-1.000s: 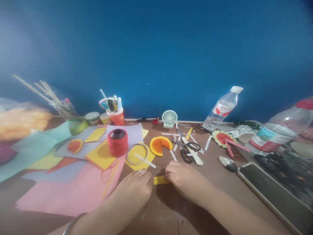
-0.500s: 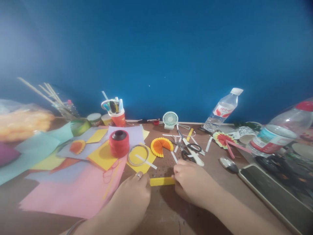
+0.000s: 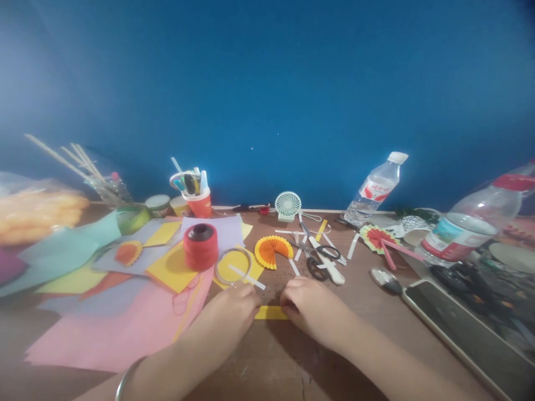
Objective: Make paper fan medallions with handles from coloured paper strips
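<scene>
Yellow strip (image 3: pixel 271 313) lies on the table (image 3: pixel 259 370), front and centre, between the two hands; it looks like folded paper. Left hand (image 3: pixel 237 305) closed narrow on its left end, right hand (image 3: pixel 311 307) likewise on the right end; fingertips mostly hidden, so how firmly they pinch, can't tell. Main risk, I'd judge: uneven pressure from the two hands would skew a crease, or a hard pull apart could tear or bend the paper. Just past the fingers, dark specks (image 3: pixel 276 283) are scattered on the table; grit caught under the strip could mark it or spoil a flat press. White paper strip (image 3: pixel 252 279) by the left hand, lying over yellow paper and the metal ring (image 3: pixel 215 267), might get dragged along. Black-handled scissors (image 3: pixel 317 268) lie just beyond the right hand; a forward slip could knock them, and maybe shove the orange pleated fan (image 3: pixel 271 253) beside them. Farther left, loose red thread (image 3: pixel 179 303) on the pink paper (image 3: pixel 96 340) could snag the left wrist. Right forearm swinging out could bump the spoon (image 3: pixel 387 280) or phone (image 3: pixel 455 340).
</scene>
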The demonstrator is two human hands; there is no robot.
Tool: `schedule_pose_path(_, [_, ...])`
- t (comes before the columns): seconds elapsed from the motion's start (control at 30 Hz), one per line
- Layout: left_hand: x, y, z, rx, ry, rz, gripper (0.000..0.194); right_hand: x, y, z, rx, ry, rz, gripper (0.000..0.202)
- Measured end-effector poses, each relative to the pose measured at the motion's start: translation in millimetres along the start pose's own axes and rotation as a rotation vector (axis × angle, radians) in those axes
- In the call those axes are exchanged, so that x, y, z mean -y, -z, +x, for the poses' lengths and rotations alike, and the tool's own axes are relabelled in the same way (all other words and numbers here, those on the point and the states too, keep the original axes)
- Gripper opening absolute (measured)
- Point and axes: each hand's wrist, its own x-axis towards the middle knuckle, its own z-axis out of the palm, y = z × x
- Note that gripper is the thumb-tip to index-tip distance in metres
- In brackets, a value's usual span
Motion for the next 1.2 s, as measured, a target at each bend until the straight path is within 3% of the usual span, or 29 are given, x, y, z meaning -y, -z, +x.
schedule_pose_path(0.13, [-0.2, 1.3, -1.9, -0.010, -0.048, 0.079, 0.018, 2.8, -0.7, 3.7, 0.005, 0.009, -0.034, 0.010])
schedule_pose_path(0.33, [-7.3, 2.1, -2.4, 0.037, -0.111, 0.228, 0.026, 5.4, -2.4, 0.3, 0.043, 0.256, -0.308, 0.016])
schedule_pose_path(0.5, [-18.5, -3.5, -10.0, 0.114, -0.147, 0.315, 0.029, 10.0, 5.6, -7.0, 0.101, 0.314, -0.362, 0.021])
schedule_pose_path(0.7, [-28.4, 4.7, -12.2, 0.139, -0.083, 0.219, 0.032, 19.6, 16.4, -8.6, 0.083, 0.240, -0.289, 0.020])
schedule_pose_path(0.97, [-12.1, -3.5, -17.6, 0.166, -0.086, 0.237, 0.013, 14.6, 14.0, -9.5, 0.080, 0.020, -0.237, 0.015])
schedule_pose_path(1.2, [-7.0, 13.6, 0.0, 0.044, 0.090, -0.033, 0.020, 12.7, 0.4, -3.5, 0.020, -0.113, -0.021, 0.014])
